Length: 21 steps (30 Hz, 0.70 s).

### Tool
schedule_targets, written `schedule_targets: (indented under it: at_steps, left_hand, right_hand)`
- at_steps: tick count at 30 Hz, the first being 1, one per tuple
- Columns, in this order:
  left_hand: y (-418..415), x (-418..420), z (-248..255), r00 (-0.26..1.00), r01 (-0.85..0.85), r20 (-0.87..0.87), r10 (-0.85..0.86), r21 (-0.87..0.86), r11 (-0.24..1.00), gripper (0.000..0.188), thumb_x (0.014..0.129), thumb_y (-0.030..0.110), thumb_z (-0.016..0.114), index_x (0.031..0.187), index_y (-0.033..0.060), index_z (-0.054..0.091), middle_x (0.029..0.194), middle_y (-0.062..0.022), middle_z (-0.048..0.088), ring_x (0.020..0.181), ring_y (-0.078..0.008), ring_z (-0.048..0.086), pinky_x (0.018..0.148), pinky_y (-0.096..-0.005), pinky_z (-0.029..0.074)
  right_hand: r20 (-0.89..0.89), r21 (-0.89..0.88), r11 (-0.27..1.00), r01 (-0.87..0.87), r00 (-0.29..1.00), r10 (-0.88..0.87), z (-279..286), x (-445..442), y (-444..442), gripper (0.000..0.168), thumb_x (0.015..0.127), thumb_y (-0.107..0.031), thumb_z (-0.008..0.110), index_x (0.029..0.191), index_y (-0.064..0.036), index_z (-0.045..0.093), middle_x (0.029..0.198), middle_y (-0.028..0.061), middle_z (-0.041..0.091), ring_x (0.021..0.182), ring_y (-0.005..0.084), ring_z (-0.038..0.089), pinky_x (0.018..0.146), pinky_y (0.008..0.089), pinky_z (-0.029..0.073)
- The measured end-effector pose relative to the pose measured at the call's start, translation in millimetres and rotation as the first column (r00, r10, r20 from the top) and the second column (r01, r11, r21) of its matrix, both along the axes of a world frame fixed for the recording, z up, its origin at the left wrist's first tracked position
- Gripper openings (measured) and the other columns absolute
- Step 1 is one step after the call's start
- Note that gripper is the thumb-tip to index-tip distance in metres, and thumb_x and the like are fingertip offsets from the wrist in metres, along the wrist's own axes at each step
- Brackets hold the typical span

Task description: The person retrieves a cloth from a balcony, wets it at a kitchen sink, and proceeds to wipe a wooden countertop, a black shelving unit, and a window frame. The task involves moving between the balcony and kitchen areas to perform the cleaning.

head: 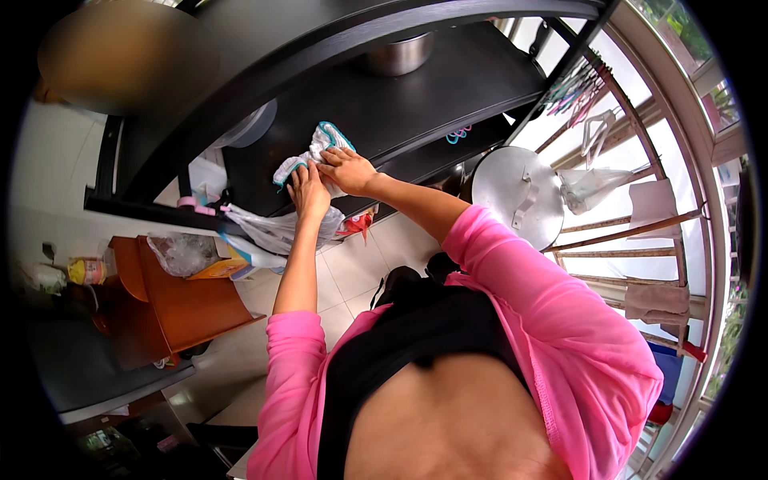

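Observation:
A white cloth with a teal edge (327, 138) lies bunched on a black shelf (396, 114). My left hand (309, 191) rests on the cloth's near left part, fingers pointing away from me. Beside it, my right hand (348, 171) lies palm down on the same cloth, and the fingertips of both hands nearly meet. Neither hand plainly grips the cloth; the palms and undersides of the fingers are hidden.
A steel pot (401, 55) and a clear plastic container (255, 126) stand on the shelf. Plastic bags (276, 225) hang at its front edge. A large lidded metal pot (517, 195) is at the right, by a rack with hangers (579, 90). An orange-brown wooden cabinet (192, 300) stands left.

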<state>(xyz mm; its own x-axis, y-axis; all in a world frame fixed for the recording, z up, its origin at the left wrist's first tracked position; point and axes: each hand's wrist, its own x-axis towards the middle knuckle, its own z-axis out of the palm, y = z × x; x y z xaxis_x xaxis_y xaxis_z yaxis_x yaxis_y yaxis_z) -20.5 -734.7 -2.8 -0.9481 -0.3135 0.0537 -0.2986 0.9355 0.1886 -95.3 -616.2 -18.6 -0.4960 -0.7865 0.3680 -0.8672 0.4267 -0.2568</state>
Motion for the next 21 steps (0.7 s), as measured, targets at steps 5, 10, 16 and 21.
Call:
schedule_targets:
  at_steps: [5, 10, 16, 21]
  left_hand:
    - [73, -41, 12, 0.981, 0.19, 0.051, -0.189, -0.003, 0.982, 0.049, 0.085, 0.011, 0.046, 0.131, 0.0033, 0.034, 0.129, -0.0157, 0.037, 0.124, -0.0354, 0.031, 0.1, -0.0573, 0.026]
    - [162, -93, 16, 0.9, 0.398, -0.191, -0.392, -0.004, 0.917, 0.044, 0.073, 0.003, 0.062, 0.115, 0.0007, 0.052, 0.115, -0.0171, 0.048, 0.108, -0.0372, 0.043, 0.092, -0.0447, 0.037]
    - [250, -135, 31, 0.779, 0.576, -0.552, -0.297, 0.444, 0.686, 0.015, 0.069, -0.005, 0.063, 0.084, -0.0008, 0.063, 0.078, -0.0081, 0.059, 0.06, -0.016, 0.057, 0.058, -0.0267, 0.047]
    - [322, -116, 43, 0.729, 0.683, -0.566, -0.385, 0.562, 0.467, 0.022, 0.069, -0.008, 0.058, 0.089, -0.0009, 0.062, 0.085, -0.0057, 0.059, 0.061, -0.0109, 0.052, 0.056, -0.0223, 0.044]
  right_hand:
    - [-0.04, -0.113, 0.989, 0.092, 0.995, -0.097, -1, -37, 93, 0.038, 0.076, -0.017, 0.055, 0.114, -0.017, 0.059, 0.12, 0.0036, 0.053, 0.113, 0.021, 0.046, 0.092, 0.0355, 0.036]
    - [0.032, -0.125, 0.959, 0.256, 0.967, -0.254, 16, -69, 191, 0.031, 0.068, -0.009, 0.058, 0.097, -0.015, 0.066, 0.101, 0.0003, 0.057, 0.095, 0.0225, 0.05, 0.077, 0.0342, 0.042]
    - [0.944, -0.324, 0.52, 0.79, 0.233, 0.234, 27, -68, 289, 0.033, 0.07, 0.004, 0.048, 0.098, -0.004, 0.063, 0.082, 0.0012, 0.057, 0.068, 0.0099, 0.052, 0.058, 0.0225, 0.043]
    - [0.587, -0.363, 0.243, 0.9, 0.018, 0.81, 5, -25, 348, 0.052, 0.09, -0.041, 0.047, 0.129, -0.007, 0.043, 0.118, 0.0088, 0.055, 0.105, 0.0163, 0.054, 0.089, 0.0313, 0.043]
